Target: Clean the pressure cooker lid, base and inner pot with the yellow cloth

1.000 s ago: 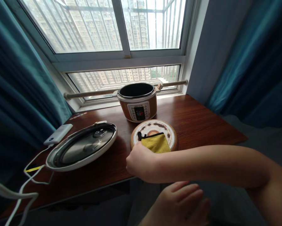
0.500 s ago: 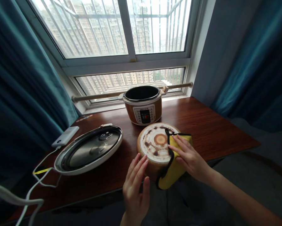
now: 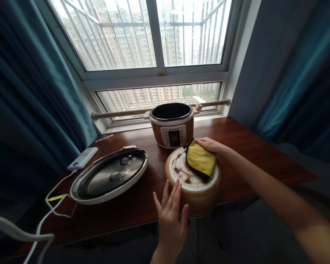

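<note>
An upturned brown pot (image 3: pixel 200 204) sits near the table's front edge, its pale round base facing up with dark brown stains. My right hand (image 3: pixel 211 144) grips a yellow cloth (image 3: pixel 200 158) with black edging at the far right of that base. The cloth covers part of the base, and my right fingertips are partly hidden behind it. Spread out at the pot's front left is my left hand (image 3: pixel 170 224), with fingertips at its rim and nothing held. Whether those fingertips press on the pot I cannot tell.
Just behind the pot stands an electric cooker (image 3: pixel 172 128) with its top off. To the left lies a round lid (image 3: pixel 112 176), inner side up. A white power bank (image 3: pixel 82 158) with a cable (image 3: pixel 43 219) is at the table's left edge. Curtains (image 3: pixel 38 84) flank the window.
My right hand has carried the cloth from the pot's right side to the far part of its base. My left fingers have spread wider. The view has shifted slightly.
</note>
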### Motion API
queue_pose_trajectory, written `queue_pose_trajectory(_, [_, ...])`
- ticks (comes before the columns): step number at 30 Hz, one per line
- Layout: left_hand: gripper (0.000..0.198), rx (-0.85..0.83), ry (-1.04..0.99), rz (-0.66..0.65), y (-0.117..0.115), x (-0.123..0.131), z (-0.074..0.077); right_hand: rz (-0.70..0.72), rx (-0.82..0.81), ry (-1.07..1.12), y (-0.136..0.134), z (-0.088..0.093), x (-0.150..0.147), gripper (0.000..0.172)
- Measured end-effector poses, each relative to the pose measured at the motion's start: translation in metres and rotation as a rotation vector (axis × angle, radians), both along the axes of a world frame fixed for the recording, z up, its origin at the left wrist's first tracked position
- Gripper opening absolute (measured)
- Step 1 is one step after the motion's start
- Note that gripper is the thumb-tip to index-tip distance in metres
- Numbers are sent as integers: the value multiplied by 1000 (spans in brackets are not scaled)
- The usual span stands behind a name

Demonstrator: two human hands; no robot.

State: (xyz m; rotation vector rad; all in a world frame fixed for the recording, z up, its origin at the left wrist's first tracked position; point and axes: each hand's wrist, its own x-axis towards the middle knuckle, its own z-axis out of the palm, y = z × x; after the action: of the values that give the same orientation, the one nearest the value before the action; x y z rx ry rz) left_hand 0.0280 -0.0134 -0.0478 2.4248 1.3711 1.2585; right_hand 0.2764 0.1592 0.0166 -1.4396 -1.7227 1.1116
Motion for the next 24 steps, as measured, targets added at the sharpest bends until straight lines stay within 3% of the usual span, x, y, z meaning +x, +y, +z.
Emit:
queue_pose_trajectory(3, [60, 23, 51, 26, 1, 1, -3, 106, 10, -69, 27, 15, -35, 39])
queue_pose_trajectory(7, [64, 102, 110, 81, 2, 3, -10, 182, -8, -95, 42, 19, -65, 33])
queue_pose_trajectory(12, [69, 143, 129, 91, 3, 5, -14, 137, -101, 45, 39, 5, -41, 36])
queue_pose_trajectory(18, [67, 95, 96, 105, 0, 8, -12, -61, -176, 325, -12, -28, 18, 36])
queue_pose_trajectory(24, [65, -22, 48, 32, -1, 5, -12, -423, -252, 895, -101, -92, 48, 25])
